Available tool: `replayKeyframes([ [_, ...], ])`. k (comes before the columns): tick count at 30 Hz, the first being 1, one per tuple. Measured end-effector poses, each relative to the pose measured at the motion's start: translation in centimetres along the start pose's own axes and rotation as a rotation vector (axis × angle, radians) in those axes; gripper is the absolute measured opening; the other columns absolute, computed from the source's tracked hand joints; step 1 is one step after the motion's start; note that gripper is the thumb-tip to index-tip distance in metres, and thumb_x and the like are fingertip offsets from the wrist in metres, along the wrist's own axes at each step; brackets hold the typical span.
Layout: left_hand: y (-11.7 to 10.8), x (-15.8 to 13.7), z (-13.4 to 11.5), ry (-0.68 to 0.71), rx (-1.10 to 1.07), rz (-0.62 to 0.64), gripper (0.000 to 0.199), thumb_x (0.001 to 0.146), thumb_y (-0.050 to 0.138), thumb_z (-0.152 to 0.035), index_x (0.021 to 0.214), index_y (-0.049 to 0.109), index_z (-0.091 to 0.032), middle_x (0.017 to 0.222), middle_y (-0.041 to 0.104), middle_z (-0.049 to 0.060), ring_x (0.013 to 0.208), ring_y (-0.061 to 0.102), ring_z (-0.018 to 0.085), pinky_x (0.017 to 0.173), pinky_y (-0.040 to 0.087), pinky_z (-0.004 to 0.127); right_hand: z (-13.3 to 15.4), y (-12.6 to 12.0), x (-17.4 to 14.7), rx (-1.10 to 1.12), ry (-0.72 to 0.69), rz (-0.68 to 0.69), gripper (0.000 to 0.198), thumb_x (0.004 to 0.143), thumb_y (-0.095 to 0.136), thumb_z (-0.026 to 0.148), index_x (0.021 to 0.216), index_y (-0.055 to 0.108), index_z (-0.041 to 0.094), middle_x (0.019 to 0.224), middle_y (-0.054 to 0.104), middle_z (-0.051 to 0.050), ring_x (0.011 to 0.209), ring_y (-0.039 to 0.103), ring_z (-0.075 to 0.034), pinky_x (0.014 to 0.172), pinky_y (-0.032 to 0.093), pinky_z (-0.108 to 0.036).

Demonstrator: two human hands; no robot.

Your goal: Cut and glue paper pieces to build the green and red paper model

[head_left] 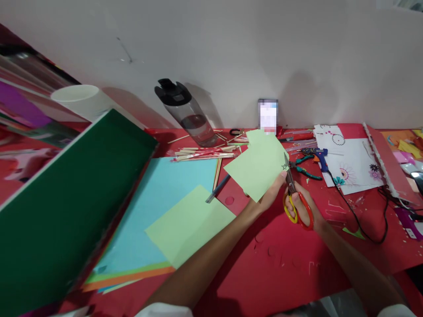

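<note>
A sheet of light green paper (256, 165) with an uneven cut outline is held up over the red table by my left hand (274, 187), whose fingers close on its lower right edge. A small star is drawn near that edge. My right hand (302, 202) grips scissors (291, 180) with one yellow and one red handle loop. The blades point away from me and lie at the paper's right edge, beside the star. How far apart the blades are I cannot tell.
Left of my hands, another green sheet (190, 224) lies on blue paper (175, 171). A dark green board (79, 198) leans there. Behind stand a water bottle (194, 123) and a lit phone (268, 115). To the right are pliers (307, 169) and a corded glue gun (319, 158).
</note>
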State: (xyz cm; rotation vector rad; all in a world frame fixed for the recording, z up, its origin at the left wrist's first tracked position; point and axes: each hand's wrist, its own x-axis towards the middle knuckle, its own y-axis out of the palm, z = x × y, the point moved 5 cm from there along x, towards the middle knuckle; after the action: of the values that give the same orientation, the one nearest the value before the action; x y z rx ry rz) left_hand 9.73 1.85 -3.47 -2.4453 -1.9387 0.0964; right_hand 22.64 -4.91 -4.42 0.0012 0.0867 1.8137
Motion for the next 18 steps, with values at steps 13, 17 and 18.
replayKeyframes([
  [13, 0.23, -0.08, 0.01, -0.023, 0.049, 0.017, 0.058, 0.094, 0.047, -0.076, 0.071, 0.059, -0.023, 0.076, 0.068, 0.006, 0.084, 0.065, 0.025, 0.093, 0.052, 0.041, 0.07, 0.03, 0.01, -0.031, -0.027, -0.037, 0.049, 0.102, 0.051, 0.073, 0.099, 0.048, 0.024, 0.063, 0.048, 0.008, 0.044, 0.043, -0.009, 0.041, 0.038, -0.019],
  [17, 0.30, -0.04, 0.06, -0.027, 0.033, 0.038, 0.055, 0.095, 0.047, -0.072, 0.074, 0.060, -0.023, 0.078, 0.070, 0.007, 0.090, 0.067, 0.026, 0.098, 0.052, 0.041, -0.18, -0.05, 0.00, -0.025, -0.027, -0.033, 0.047, 0.103, 0.051, 0.071, 0.100, 0.050, 0.024, 0.062, 0.049, 0.008, 0.044, 0.043, -0.009, 0.040, 0.038, -0.018],
  [18, 0.24, -0.04, -0.10, -0.023, 0.036, 0.036, 0.054, 0.095, 0.047, -0.071, 0.074, 0.060, -0.023, 0.079, 0.070, 0.007, 0.089, 0.067, 0.026, 0.097, 0.052, 0.041, -0.22, -0.07, 0.01, -0.025, -0.027, -0.030, 0.046, 0.103, 0.052, 0.070, 0.100, 0.050, 0.024, 0.063, 0.049, 0.008, 0.044, 0.043, -0.008, 0.040, 0.038, -0.018],
])
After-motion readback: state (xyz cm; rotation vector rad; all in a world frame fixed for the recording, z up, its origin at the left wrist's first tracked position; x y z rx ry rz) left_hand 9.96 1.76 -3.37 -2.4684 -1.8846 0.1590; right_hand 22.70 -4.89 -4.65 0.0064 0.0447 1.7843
